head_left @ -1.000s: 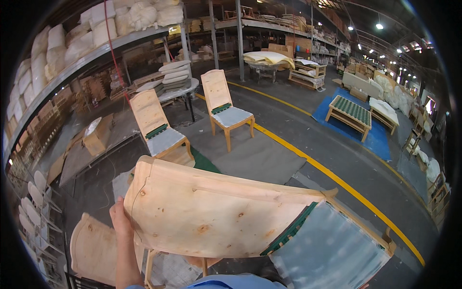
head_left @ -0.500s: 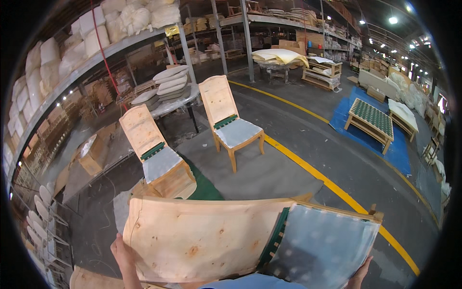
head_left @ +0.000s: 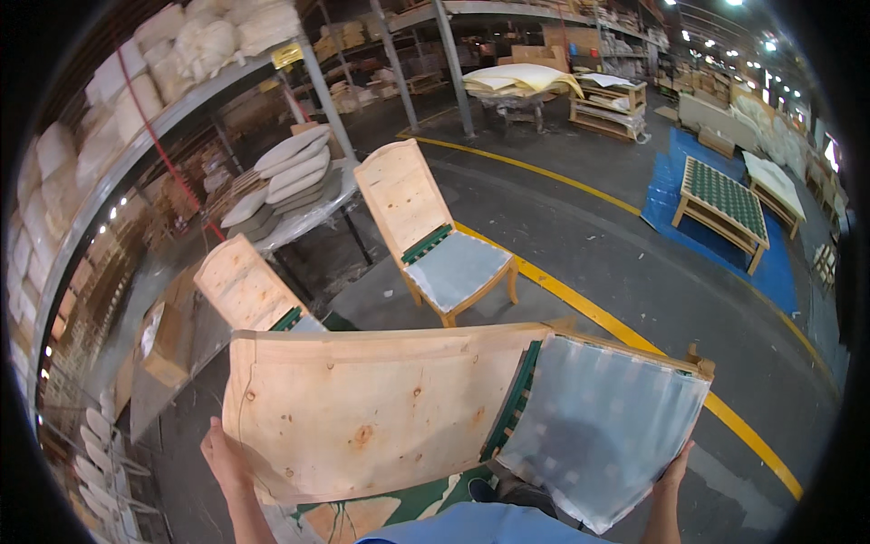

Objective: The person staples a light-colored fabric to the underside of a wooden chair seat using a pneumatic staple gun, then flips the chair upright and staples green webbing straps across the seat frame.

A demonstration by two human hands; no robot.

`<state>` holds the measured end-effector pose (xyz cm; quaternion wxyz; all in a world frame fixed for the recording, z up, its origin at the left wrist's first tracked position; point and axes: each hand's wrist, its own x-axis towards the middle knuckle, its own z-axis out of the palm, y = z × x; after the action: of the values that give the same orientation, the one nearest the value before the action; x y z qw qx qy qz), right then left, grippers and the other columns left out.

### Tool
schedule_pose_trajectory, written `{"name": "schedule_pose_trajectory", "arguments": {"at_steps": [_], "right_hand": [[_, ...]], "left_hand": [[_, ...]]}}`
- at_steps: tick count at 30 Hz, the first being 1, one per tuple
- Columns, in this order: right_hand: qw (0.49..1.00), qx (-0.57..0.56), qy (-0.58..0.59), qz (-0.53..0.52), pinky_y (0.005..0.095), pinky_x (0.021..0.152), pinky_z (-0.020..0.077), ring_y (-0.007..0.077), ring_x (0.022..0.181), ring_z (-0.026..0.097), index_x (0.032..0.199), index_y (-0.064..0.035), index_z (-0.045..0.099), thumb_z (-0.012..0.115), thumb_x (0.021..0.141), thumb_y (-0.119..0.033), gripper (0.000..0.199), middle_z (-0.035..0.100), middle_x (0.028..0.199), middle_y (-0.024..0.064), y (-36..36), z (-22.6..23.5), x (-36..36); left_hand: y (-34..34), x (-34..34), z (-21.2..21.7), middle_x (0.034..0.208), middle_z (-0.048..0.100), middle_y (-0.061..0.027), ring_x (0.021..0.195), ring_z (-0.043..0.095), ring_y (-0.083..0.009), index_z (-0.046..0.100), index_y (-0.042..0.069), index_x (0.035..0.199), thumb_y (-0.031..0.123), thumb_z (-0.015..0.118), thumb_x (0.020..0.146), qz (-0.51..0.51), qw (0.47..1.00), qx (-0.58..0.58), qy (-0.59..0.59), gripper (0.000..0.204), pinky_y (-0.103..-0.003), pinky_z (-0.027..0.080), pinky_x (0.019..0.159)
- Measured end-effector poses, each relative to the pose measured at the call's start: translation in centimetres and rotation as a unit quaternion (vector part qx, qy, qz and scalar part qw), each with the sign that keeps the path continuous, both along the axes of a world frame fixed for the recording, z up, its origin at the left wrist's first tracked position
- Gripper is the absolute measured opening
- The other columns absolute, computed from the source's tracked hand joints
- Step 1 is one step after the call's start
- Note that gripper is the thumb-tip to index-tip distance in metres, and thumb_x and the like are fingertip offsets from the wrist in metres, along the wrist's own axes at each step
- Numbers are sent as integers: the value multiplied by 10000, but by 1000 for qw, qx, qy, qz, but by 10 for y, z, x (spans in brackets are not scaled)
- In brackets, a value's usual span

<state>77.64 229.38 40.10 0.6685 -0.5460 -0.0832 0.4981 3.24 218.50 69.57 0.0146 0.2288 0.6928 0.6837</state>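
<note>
I hold an unfinished chair frame (head_left: pixel 381 408) lying sideways in front of me, its bare plywood back toward my left and its grey fabric-covered seat (head_left: pixel 603 426) toward my right. My left hand (head_left: pixel 225 453) grips the top edge of the plywood back. My right hand (head_left: pixel 675 471) holds the front edge of the seat. Green webbing shows in the gap between back and seat. Two like chair frames stand on the floor beyond: one (head_left: pixel 435 240) ahead and another (head_left: pixel 254 290) partly hidden behind the frame I hold.
A table (head_left: pixel 308 213) stacked with curved plywood pieces stands ahead left, under tall racks of white cushions (head_left: pixel 118 109). A yellow floor line (head_left: pixel 625 335) runs diagonally. A webbed bench frame (head_left: pixel 725 199) stands on a blue mat at right. Pallets of foam (head_left: pixel 526 82) are farther back.
The chair frame has swung flatter and lower across my front, my right hand has come into view on its seat, and the chairs ahead appear closer and more central.
</note>
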Motion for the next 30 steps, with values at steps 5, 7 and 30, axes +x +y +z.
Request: {"name": "schedule_pose_trajectory", "arguments": {"at_steps": [5,7,30], "right_hand": [[994,-56,58,-79,459,1205,296,350,1457,388,1592,-16,330,447,954,-788,1008,365,1634,156,79,-24,-56],[992,-81,30,-91,454,1210,287,345,1467,376,1602,-19,307,445,956,-785,1011,351,1643,148,88,-40,-64],[948,-269,128,-115,440,1197,345,317,1423,447,1560,-41,399,256,1051,-697,843,457,1564,148,438,-229,-142]], "left_hand": [[129,-12,20,731,503,52,699,449,-53,559,84,738,310,552,1082,-76,994,81,9,412,-263,394,659],[164,-18,14,745,520,51,713,459,-52,592,68,767,303,550,1083,-131,990,60,7,395,-261,398,669],[786,39,-39,905,646,15,829,533,-52,705,-28,1054,266,618,1038,-363,880,-266,150,307,-224,425,765]]}}
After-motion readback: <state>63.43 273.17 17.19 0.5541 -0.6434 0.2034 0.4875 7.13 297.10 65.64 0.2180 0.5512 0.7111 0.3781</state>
